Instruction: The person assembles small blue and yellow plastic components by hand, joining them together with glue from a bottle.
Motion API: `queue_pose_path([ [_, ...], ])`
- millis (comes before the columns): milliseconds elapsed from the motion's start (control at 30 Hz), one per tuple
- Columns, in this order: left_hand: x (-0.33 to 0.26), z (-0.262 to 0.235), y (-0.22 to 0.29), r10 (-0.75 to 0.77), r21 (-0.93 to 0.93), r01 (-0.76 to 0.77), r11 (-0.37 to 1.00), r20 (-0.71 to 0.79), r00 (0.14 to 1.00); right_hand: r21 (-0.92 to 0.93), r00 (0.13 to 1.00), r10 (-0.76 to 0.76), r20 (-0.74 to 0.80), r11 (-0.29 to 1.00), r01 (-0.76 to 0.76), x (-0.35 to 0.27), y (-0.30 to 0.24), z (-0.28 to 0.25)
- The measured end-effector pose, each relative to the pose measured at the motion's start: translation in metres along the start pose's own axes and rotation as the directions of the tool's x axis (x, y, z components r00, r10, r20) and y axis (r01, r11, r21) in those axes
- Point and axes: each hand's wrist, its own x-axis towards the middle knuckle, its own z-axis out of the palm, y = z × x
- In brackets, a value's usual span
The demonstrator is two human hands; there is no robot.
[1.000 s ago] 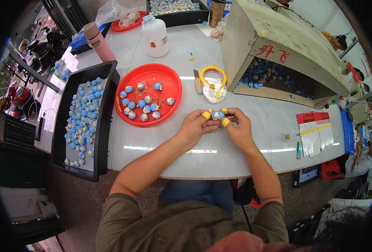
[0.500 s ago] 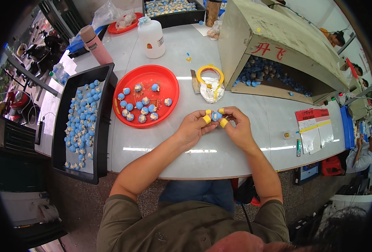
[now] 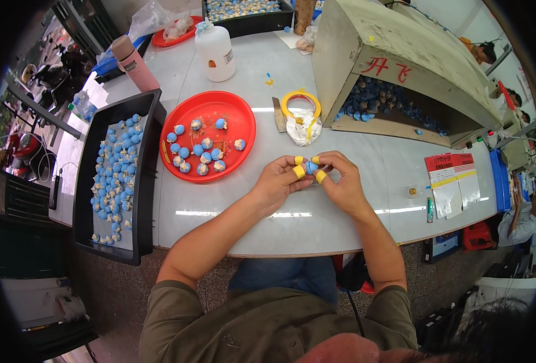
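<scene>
Between the fingertips of both my hands sits a small blue and cream ball-shaped piece [image 3: 310,167], held above the table near its front edge. My left hand [image 3: 278,181] pinches it from the left, and my right hand [image 3: 339,181] pinches it from the right. Yellow tape wraps the thumb and index fingertips of each hand. To the left, a red round tray [image 3: 230,160] carries several similar blue and cream pieces. Beyond my hands lie a yellow tape roll [image 3: 316,104] and a crumpled white wad [image 3: 303,132].
A black tray [image 3: 147,175] full of such pieces stands at the left. A white bottle [image 3: 217,54] and pink flask [image 3: 140,69] stand behind. The metal box [image 3: 401,54] at right shelters many blue pieces. A red and white printed packet [image 3: 454,181] lies right.
My fingers have shifted very slightly around the piece, which shows more blue now. The whole view has moved a little; both hands keep their pinch.
</scene>
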Motion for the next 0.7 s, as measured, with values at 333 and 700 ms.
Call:
queue_pose_path([
  [333, 0.002, -0.003, -0.005, 0.058, 0.026, -0.058, 0.998, 0.004, 0.998, -0.013, 0.999, -0.048, 0.000, 0.999, 0.048, -0.002, 0.005, 0.001],
  [700, -0.005, 0.011, 0.005, -0.085, 0.124, 0.092, 0.988, -0.056, 0.995, 0.274, 0.892, 0.422, 0.164, 0.849, -0.452, -0.002, 0.010, 0.006],
])
